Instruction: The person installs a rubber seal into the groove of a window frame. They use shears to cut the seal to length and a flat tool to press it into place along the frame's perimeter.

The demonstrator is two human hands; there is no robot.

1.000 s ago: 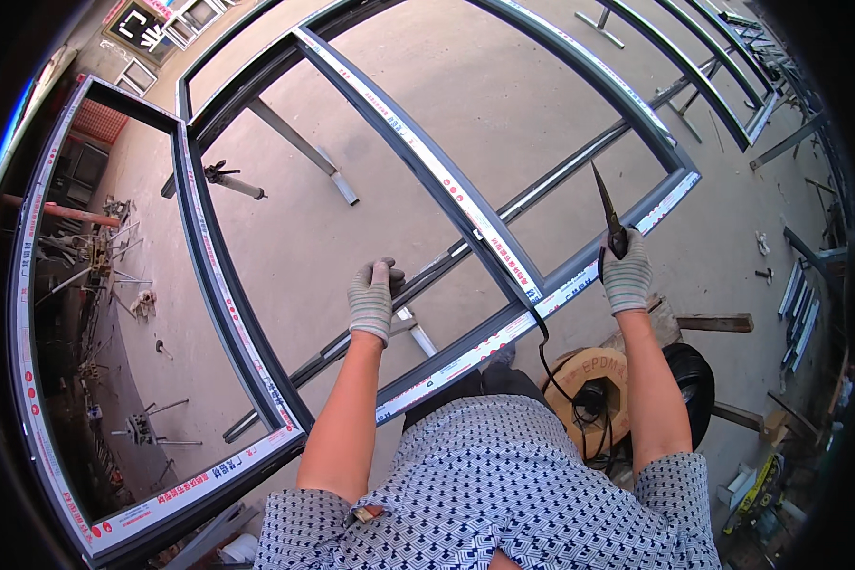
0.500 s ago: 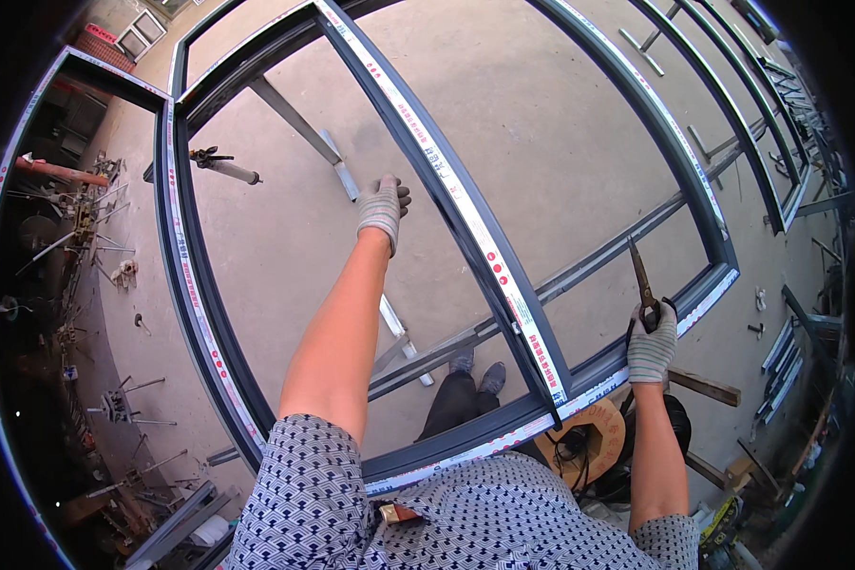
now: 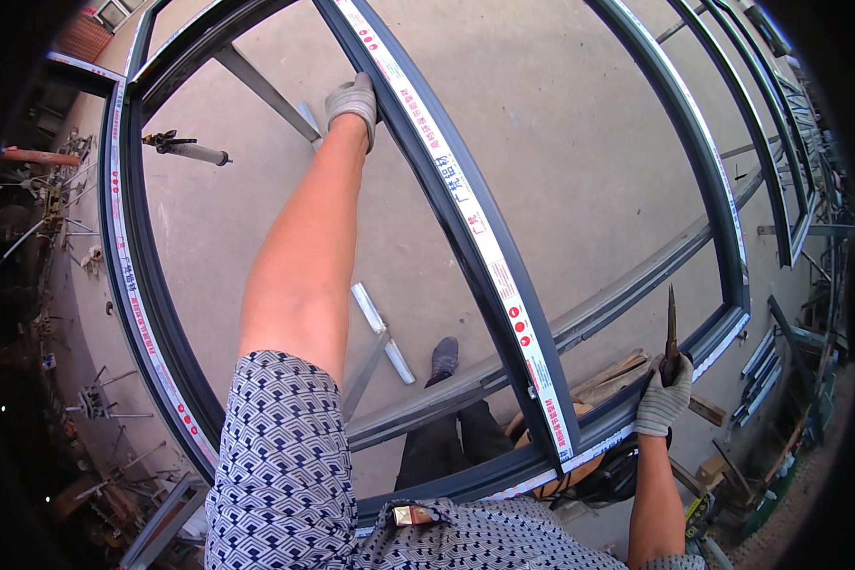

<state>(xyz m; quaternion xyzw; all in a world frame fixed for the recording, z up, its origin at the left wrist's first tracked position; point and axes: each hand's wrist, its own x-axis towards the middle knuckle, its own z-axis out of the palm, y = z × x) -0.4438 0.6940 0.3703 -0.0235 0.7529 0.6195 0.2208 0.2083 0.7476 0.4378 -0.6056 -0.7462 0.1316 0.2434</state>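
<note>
A large dark window frame (image 3: 489,275), with printed protective film along its bars, stands on supports in front of me. My left hand (image 3: 353,103), in a grey knit glove, reaches to the far part of its middle bar. The fingers are curled against the bar's left edge, their tips partly hidden there. In my right hand (image 3: 665,397), also gloved, is a pair of dark scissors (image 3: 673,323). Its blades are together and point away from me. That hand is beside the frame's near right corner.
A caulking gun (image 3: 192,150) shows through the left opening. Grey support rails (image 3: 627,285) run beneath the frame. More dark frames (image 3: 746,123) stand at the right, near stacked metal profiles (image 3: 758,375). Metal stands (image 3: 104,401) and clutter line the left. My shoe (image 3: 445,356) shows on the floor.
My left hand has moved farther away and come against the middle bar. My right hand has shifted slightly right and nearer with the scissors. The view has shifted, and one foot has stepped forward.
</note>
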